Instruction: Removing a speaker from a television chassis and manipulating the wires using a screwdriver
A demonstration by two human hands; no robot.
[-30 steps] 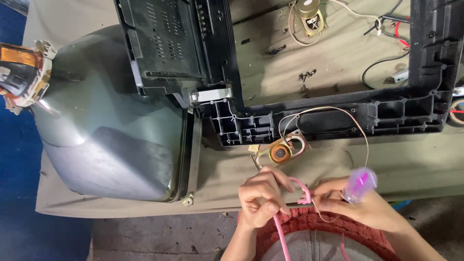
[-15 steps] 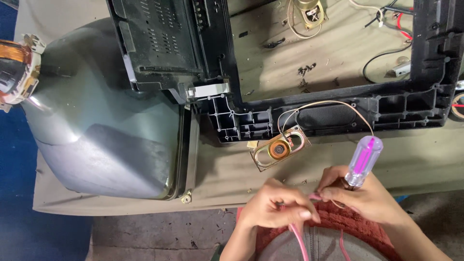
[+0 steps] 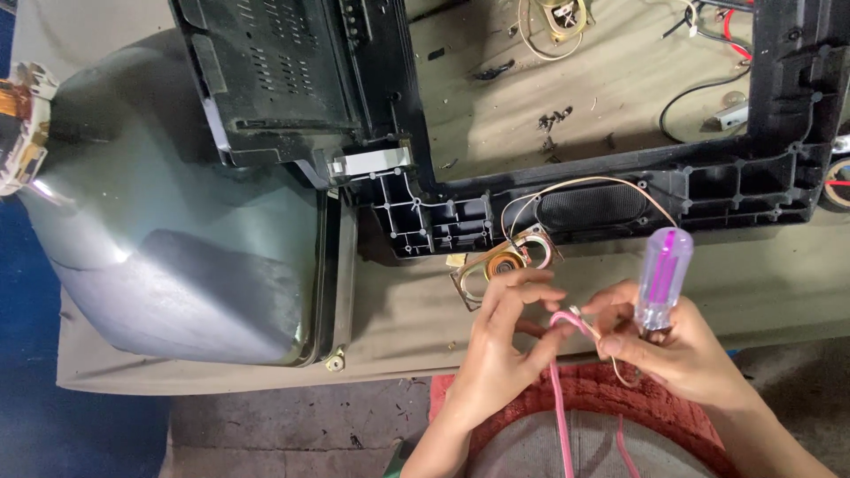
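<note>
I'm pinching the pink cord (image 3: 560, 381) between the closed fingers of my left hand (image 3: 505, 345), right where its bent end meets a thin tan wire (image 3: 591, 329). My right hand (image 3: 673, 350) is gripping a screwdriver with a clear purple handle (image 3: 662, 276), handle standing upright, while its fingertips are also nipping that wire just beside the cord's end. The cord is running down toward me over a red woven mat (image 3: 611, 398) at the near edge.

Just past my fingers, a small round speaker (image 3: 505, 263) is lying on the bench (image 3: 407, 327), which is covered in drab, dusty cloth; its wire is looping up and over toward my hands. Behind it, the black plastic frame (image 3: 708, 181) of a television cabinet is lying flat, with an oval grille (image 3: 591, 205) set in its near rail. Left of that, the grey picture tube (image 3: 177, 248) is resting on its side, its neck (image 3: 19, 124) pointing off to the left edge, and the black vented back cover (image 3: 274, 80) is overlapping its top.

Further off, inside the frame, loose screws and bits (image 3: 553, 119) are scattered, another speaker (image 3: 567, 13) is sitting at the far edge, and black and red wires (image 3: 717, 26) are trailing at the upper right. Blue floor (image 3: 27, 398) is showing at the left.
</note>
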